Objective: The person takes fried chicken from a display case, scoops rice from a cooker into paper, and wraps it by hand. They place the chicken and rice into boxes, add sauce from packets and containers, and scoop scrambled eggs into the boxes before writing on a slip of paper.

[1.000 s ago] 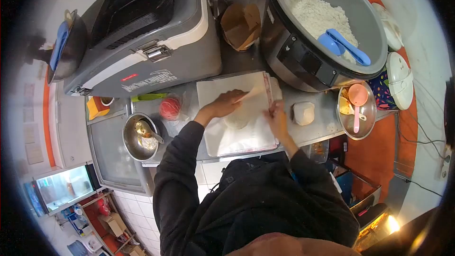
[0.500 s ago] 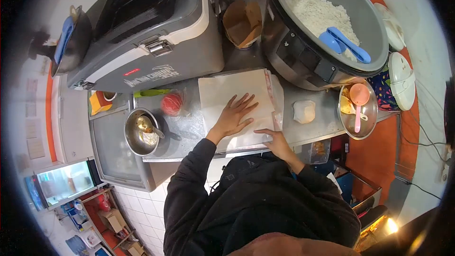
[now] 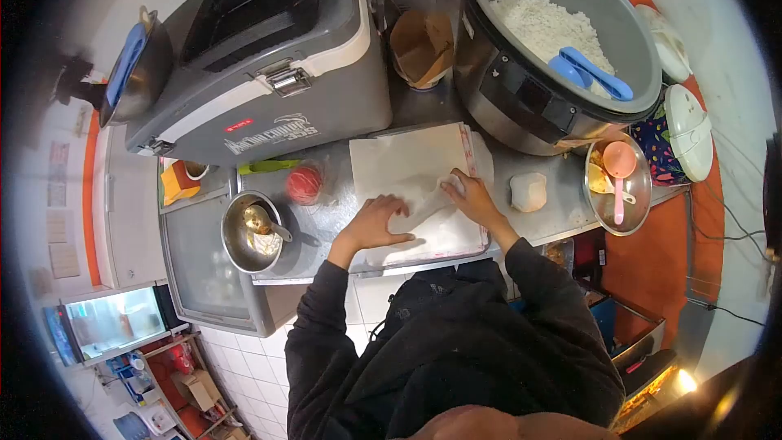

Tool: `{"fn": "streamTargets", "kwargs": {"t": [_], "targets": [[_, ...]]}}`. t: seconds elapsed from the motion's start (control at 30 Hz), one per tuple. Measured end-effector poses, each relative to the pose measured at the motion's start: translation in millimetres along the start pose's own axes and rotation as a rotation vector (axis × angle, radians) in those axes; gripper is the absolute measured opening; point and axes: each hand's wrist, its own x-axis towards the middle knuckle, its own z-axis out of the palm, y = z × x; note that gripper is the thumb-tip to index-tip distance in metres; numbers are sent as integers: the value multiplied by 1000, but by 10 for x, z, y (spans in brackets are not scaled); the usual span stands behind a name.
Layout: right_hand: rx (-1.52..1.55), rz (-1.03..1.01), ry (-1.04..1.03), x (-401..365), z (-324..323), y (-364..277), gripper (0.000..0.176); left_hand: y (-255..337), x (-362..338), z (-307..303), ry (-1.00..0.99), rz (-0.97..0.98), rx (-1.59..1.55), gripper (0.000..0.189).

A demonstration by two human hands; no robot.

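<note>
A stack of white wrapping paper sheets (image 3: 399,155) lies on the metal counter in front of me. My right hand (image 3: 472,202) pinches the top paper sheet (image 3: 428,205), whose near part is lifted and creased. On the stack's left side, my left hand (image 3: 376,226) has its fingers curved and thumb apart, with nothing gripped. A small whitish wrapped bundle (image 3: 529,192) sits to the right of the stack. Left of the paper is a red ball-shaped item in clear plastic (image 3: 304,185).
Behind the paper stand a large rice cooker (image 3: 521,94) with blue scoops and a grey cooler box (image 3: 326,106). A metal bowl with a ladle (image 3: 236,248) is at left. Another metal bowl (image 3: 607,216) holds pink and yellow utensils at right. The counter's front edge (image 3: 326,275) runs near my body.
My right hand has moved up over the stack and taken hold of the top sheet, lifting it. My left hand, earlier spread flat on the paper, has drawn back toward the near left.
</note>
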Motion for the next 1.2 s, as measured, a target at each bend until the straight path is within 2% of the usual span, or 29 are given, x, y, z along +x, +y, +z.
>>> {"fn": "streamTargets", "kwargs": {"t": [0.07,0.1,0.13,0.17,0.23,0.3,0.37,0.4,0.43,0.47,0.5,0.53,0.6,0.63,0.67,0.7,0.73,0.8,0.87,0.9,0.93,0.97,1.0,1.07,1.2], "targets": [[-37,-314,298,55,217,255,20,-398,-6,122,27,-23,-92,49],[-38,-318,297,53,242,251,20,-422,4,77,49,-48,-184,47],[-58,-269,355,61,273,243,19,-425,-16,60,149,-151,-347,41],[-76,-217,412,58,313,238,19,-414,-4,68,149,-152,-346,41],[-95,-155,387,63,404,257,21,-380,41,99,263,-291,-319,37],[-115,-88,360,58,439,245,24,-447,93,297,269,-280,-232,35],[-346,-322,455,80,432,188,26,-481,145,498,570,-207,-89,38],[-345,-320,454,78,392,75,26,-333,142,460,653,-261,32,44],[-490,-316,571,70,342,-35,26,-304,127,434,651,-262,30,44],[-637,-310,685,69,309,-104,26,-289,127,410,731,-234,239,40],[-638,-309,682,88,294,-101,26,-285,132,399,809,-202,449,35],[-628,-345,634,110,265,-90,25,-310,131,391,810,-203,447,35],[-622,-386,592,178,236,15,25,-361,139,337,628,-180,246,31],[-327,-288,365,246,270,143,26,-347,136,324,634,-177,247,31],[-34,-188,135,284,263,183,27,-288,118,288,518,-214,241,27],[-35,-190,136,279,269,235,27,-253,94,280,398,-253,234,23],[-150,-261,186,241,301,294,29,-280,76,337,398,-255,233,23],[-265,-325,228,136,354,403,31,-333,37,484,420,-29,557,21],[-647,-780,249,42,348,486,31,-397,-23,521,409,39,630,23],[-649,-783,248,36,310,502,31,-429,-51,476,405,112,713,25],[-625,-809,210,38,264,514,30,-470,-97,416,321,108,649,31],[-599,-832,172,18,222,504,28,-458,-147,364,322,107,650,31],[-597,-832,174,-34,159,451,28,-436,-199,319,295,182,522,31],[-507,-794,-14,-111,12,379,38,-351,-243,232,179,257,358,32],[-564,-939,-57,117,-41,532,37,-683,-114,442,217,312,405,35]]}}
